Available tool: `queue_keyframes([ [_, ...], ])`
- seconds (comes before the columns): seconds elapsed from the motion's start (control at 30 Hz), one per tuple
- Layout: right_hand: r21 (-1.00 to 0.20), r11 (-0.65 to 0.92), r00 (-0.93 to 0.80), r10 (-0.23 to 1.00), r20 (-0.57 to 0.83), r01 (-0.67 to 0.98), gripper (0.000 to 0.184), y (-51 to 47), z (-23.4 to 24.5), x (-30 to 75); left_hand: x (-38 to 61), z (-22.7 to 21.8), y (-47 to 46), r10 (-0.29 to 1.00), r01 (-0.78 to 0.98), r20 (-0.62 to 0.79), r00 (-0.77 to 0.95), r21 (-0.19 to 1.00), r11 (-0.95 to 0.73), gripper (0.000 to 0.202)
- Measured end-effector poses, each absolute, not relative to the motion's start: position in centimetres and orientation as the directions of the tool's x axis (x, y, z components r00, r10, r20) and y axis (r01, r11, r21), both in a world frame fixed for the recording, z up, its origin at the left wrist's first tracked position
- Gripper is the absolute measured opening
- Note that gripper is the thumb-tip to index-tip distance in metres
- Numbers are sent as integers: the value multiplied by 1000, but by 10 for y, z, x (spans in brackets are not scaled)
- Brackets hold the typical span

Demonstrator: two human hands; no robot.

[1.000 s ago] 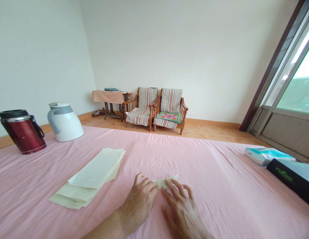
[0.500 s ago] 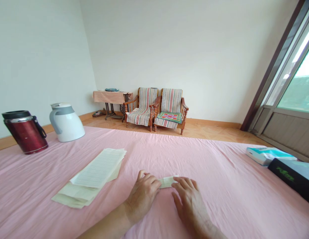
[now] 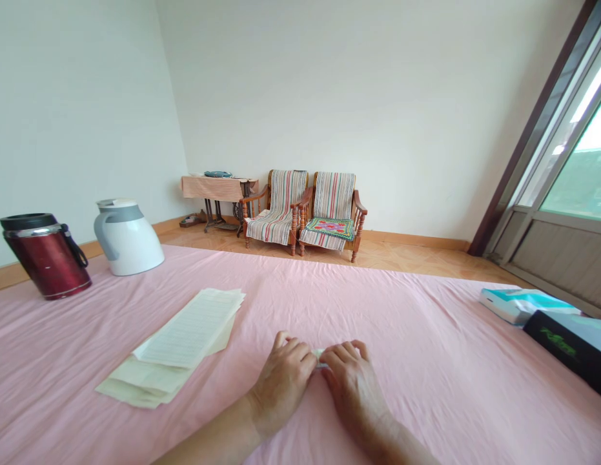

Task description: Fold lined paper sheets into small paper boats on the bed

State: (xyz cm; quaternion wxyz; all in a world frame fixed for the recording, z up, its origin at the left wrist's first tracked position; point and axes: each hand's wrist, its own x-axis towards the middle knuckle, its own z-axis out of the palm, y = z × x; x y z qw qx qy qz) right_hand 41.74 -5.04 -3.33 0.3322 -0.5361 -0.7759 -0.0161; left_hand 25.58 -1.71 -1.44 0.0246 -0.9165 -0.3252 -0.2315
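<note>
A small folded piece of paper (image 3: 320, 356) lies on the pink cloth (image 3: 416, 387), mostly covered by my fingers. My left hand (image 3: 286, 374) is closed on its left end, fingers curled and pressed down. From the other side my right hand (image 3: 351, 381) grips the paper's right end, with the fingers bent over it. Only a narrow pale strip shows between the two hands. Left of them rests a stack of lined paper sheets (image 3: 184, 336), its lower edges fanned out.
At the left stand a red thermos cup (image 3: 48, 261) and a white jug (image 3: 130, 242). A blue and white packet (image 3: 525, 303) and a black box (image 3: 566, 345) lie at the right edge. Beyond the cloth are two wooden armchairs (image 3: 329, 213) and a small table (image 3: 215, 187).
My right hand has moved left toward my left hand and closed over the paper. Less of the paper shows between them now.
</note>
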Motion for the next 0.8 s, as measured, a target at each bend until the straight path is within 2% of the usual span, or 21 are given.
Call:
queue_keyframes([
  [0.43, -356, 427, -189, 819, 542, 831, 24, -44, -36, 416, 258, -13, -18, 592, 614, 464, 659, 123, -780, 24],
  [0.8, -423, 374, -142, 863, 485, 825, 20, -44, -30, 418, 257, -9, -17, 666, 619, 417, 619, 263, -740, 18],
])
